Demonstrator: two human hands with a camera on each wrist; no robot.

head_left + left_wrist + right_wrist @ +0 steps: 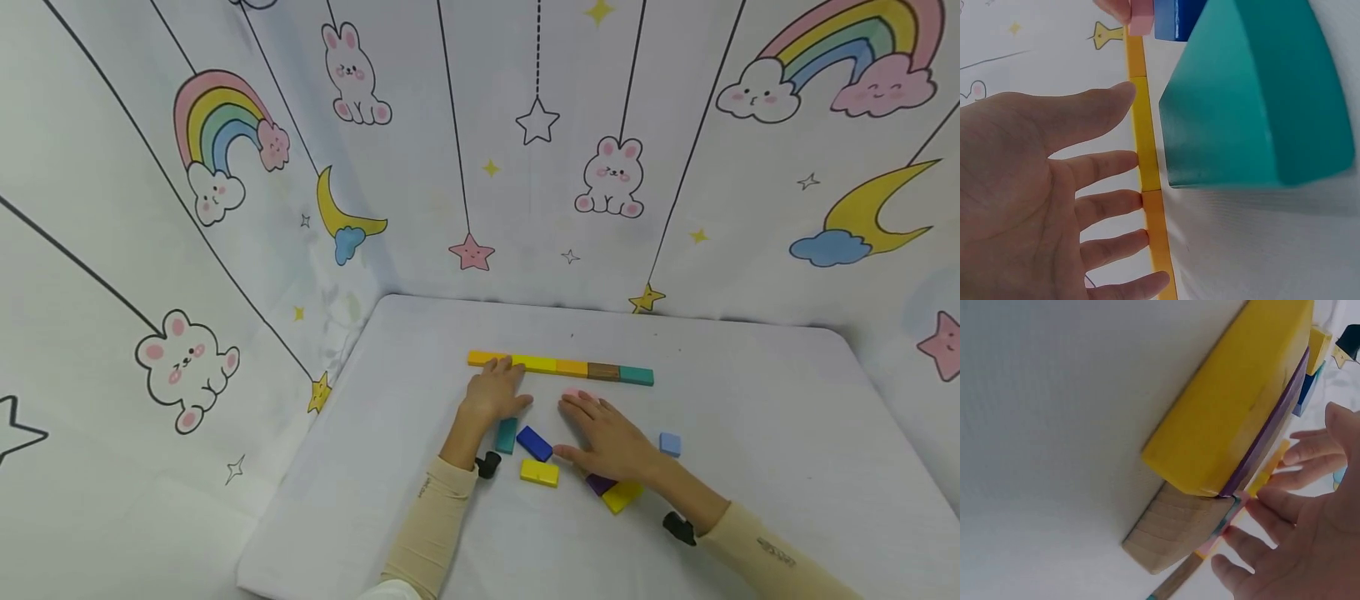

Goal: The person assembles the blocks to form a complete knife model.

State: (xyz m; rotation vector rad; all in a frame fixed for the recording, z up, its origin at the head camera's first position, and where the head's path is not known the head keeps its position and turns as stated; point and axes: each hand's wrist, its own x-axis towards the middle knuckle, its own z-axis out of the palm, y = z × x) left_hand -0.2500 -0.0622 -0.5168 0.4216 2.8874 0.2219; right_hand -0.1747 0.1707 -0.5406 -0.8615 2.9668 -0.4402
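A straight row of flat blocks lies across the white table: orange, yellow [538,364], orange [572,368], brown [603,372] and teal [637,377]. My left hand [492,395] is at the row's left part; in the left wrist view its fingers are spread and nearly straight, with the tips at the orange and yellow blocks. My right hand [617,437] reaches over a pink block [579,392] just in front of the row, mostly hidden under its fingertips. Those fingers are loosely extended, and no grip on the block shows.
Nearer me lie a teal block [507,436], a blue block [534,443] and a yellow block [539,473]. Below my right hand are a purple block [600,484], another yellow block [623,497] and a wooden block [1172,525]. A light blue block [670,444] sits farther right.
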